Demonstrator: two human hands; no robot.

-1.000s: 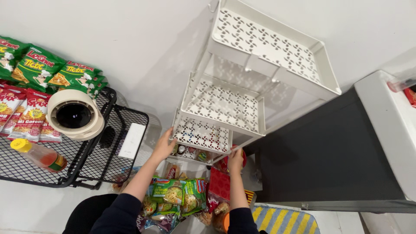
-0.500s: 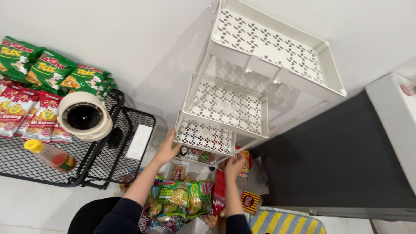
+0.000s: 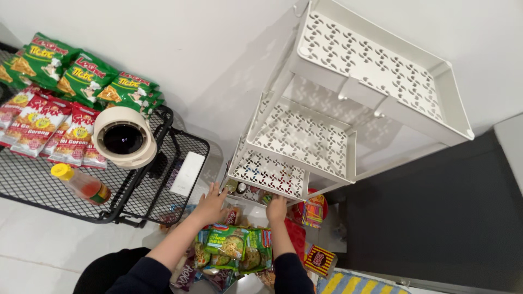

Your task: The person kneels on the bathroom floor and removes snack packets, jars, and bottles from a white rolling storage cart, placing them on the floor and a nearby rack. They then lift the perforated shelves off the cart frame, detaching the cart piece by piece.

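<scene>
The white tiered rack is standing against the wall, 3 perforated trays stacked w/ the lowest sitting just above the floor. Both hands are reaching to that bottom tray's front edge: the left hand is lying open, fingers spread, at or just under its left corner; the right hand is touching the rim near the front right. Whether the right hand is curled round the rim or just pressing, can't tell.

Between the forearms, green noodle packets are lying in a pile on the floor, w/ more snack packs around and a red pack just beside the rack's right leg. Small jars are showing under the tray.

To the left, a black wire shelf is carrying red noodle packs, green chip bags, a roll of tape, an orange sauce bottle and a white flat box.

Handling judgement: both hands should be gripping the rim evenly, since the rack is looking light and tall, so likely to tip if pulled from 1 corner.
</scene>
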